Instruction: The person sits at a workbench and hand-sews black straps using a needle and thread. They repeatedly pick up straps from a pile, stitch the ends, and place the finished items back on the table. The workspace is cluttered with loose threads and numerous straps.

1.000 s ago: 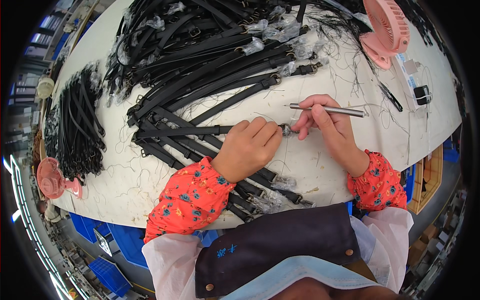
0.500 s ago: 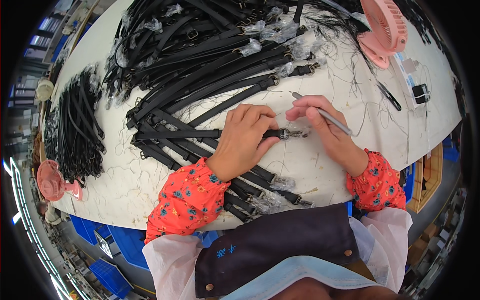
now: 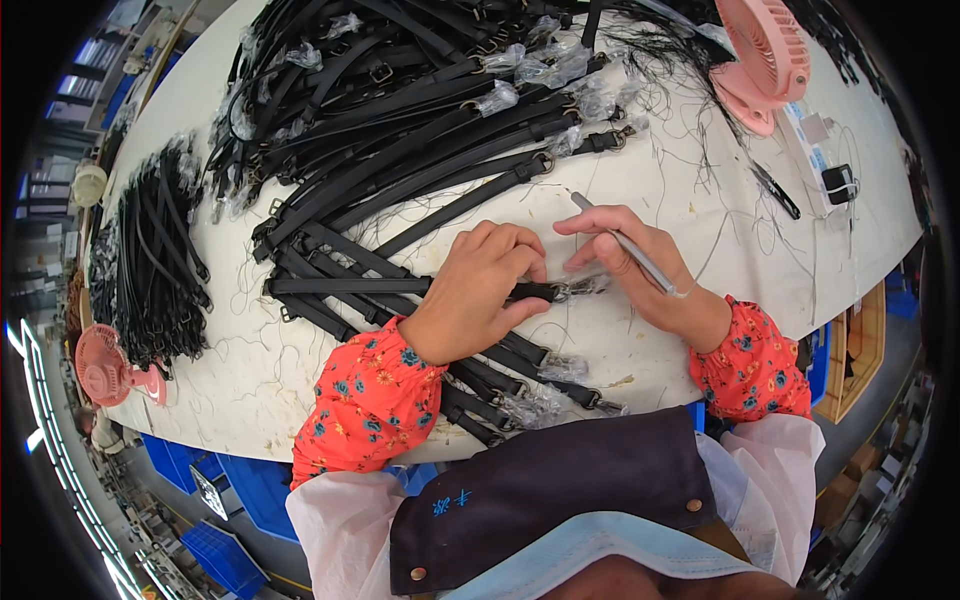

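My left hand [image 3: 475,290] curls over a black strap [image 3: 345,286] lying across the table [image 3: 240,400], thumb and fingers either side; whether they pinch it, I can't tell. My right hand [image 3: 662,250] grips a slim grey tool [image 3: 648,265], just beyond the strap's metal end. Crossing straps [image 3: 340,240] crowd the left, plastic-wrapped ends [image 3: 565,367] sit nearer me, and a big pile [image 3: 400,100] blocks the far side. Out right: black snips [image 3: 775,192], pink fan [image 3: 765,50]; far left, another bundle [image 3: 155,255], another fan [image 3: 102,365].
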{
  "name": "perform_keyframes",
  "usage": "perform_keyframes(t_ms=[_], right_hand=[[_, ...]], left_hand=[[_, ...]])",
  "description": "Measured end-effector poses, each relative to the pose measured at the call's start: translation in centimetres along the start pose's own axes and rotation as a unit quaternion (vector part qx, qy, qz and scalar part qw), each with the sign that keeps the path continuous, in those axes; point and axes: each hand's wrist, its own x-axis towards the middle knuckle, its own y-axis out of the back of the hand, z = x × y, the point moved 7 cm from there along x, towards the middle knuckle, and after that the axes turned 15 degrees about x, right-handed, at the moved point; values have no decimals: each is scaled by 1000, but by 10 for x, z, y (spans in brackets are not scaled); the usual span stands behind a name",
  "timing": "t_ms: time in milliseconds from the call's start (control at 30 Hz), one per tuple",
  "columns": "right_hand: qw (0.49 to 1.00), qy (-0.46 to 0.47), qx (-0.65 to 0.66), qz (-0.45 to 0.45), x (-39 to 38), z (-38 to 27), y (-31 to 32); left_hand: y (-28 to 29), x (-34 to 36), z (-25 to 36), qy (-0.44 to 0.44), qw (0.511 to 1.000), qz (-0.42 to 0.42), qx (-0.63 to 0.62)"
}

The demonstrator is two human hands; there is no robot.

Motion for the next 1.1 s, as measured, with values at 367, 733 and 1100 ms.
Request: perform_keyframes(t_ms=[367,733,1100], right_hand=[[996,-16,82,41,0,5,2],[998,-19,-27,52,0,1,9],[997,-12,34,66,-1,0,7]], left_hand=[[0,-4,-25,149,961,59,-224],[-2,-3,-15,116,985,74,-106],[9,-4,0,34,991,130,7]])
